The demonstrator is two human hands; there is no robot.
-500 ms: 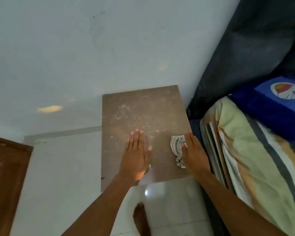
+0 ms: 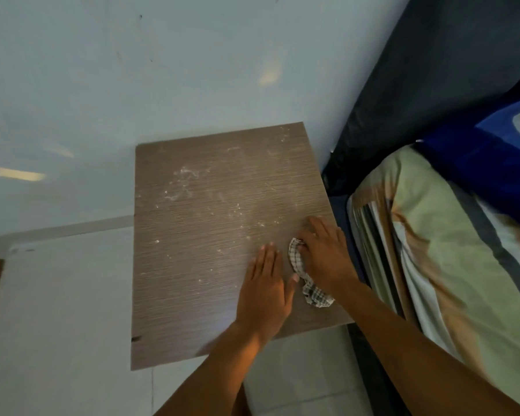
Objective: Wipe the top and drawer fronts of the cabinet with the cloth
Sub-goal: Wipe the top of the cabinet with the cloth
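Observation:
The cabinet's brown wood-grain top [image 2: 198,265] fills the middle of the view, with white dust and smears across its far half. My right hand [image 2: 324,253] presses a checked white cloth [image 2: 311,288] onto the top near its right edge; the cloth sticks out from under the palm. My left hand [image 2: 266,288] lies flat on the top just left of the cloth, fingers together, holding nothing. The drawer fronts are hidden below the top.
A pale blue wall [image 2: 132,70] stands behind the cabinet. A bed with a green striped blanket [image 2: 439,250] and a blue pillow [image 2: 493,157] sits close on the right. White floor tiles [image 2: 57,310] lie left and in front.
The view has come closer to the cabinet. My two hands have drawn together, the left one now nearly touching the cloth, and the right hand sits further over the cloth.

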